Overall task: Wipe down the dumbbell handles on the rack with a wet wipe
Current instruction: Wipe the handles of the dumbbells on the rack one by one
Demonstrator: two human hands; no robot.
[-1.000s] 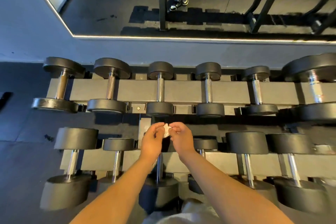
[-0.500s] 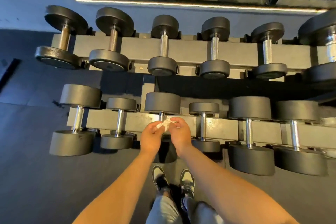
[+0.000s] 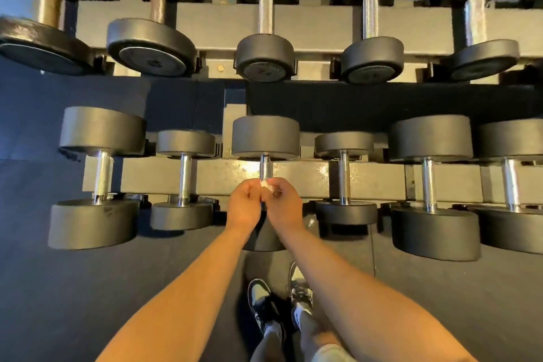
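Wipe (image 3: 266, 184): small white wad, centre of frame, pinched between the curled fingers of left hand (image 3: 244, 204) and right hand (image 3: 283, 206), just over the near end of the centre lower-row handle (image 3: 264, 166). Contact with the chrome: cannot tell. Judged at the start: no handle shows wet sheen, and both rows of the rack (image 3: 382, 182) remain. Each handle is boxed in by its two heads, so short strokes only. Open floor (image 3: 73, 288) lies lower left and lower right.
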